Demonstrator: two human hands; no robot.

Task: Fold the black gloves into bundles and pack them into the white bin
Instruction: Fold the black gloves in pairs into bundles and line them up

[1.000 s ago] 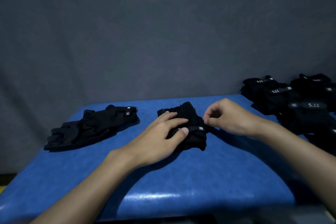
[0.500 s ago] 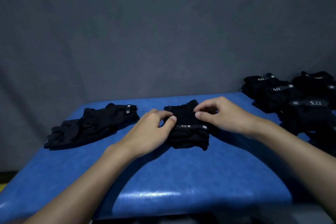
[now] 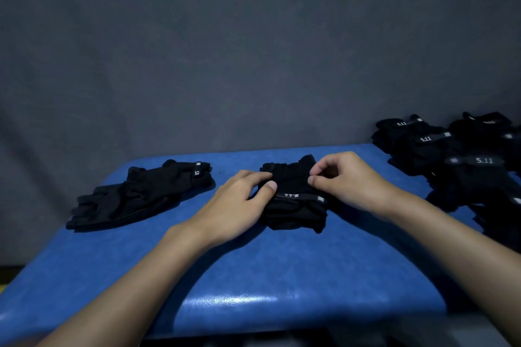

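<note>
The glove bundle [image 3: 293,200] lies mid-table at 12 o'clock. The left hand [image 3: 236,205] pinches its left edge; the right hand [image 3: 352,180], fingers curled, pinches its top right. If one pinch slips, the springy fold may open. I see no white bin.

A blue tabletop [image 3: 282,267] with a glossy, faintly mottled cover fills the lower half of the view, with a bright streak of glare near its front edge. Behind it stands a plain grey backdrop [image 3: 253,51], slightly creased. A small yellow sliver [image 3: 2,287] shows low at the far left.
</note>
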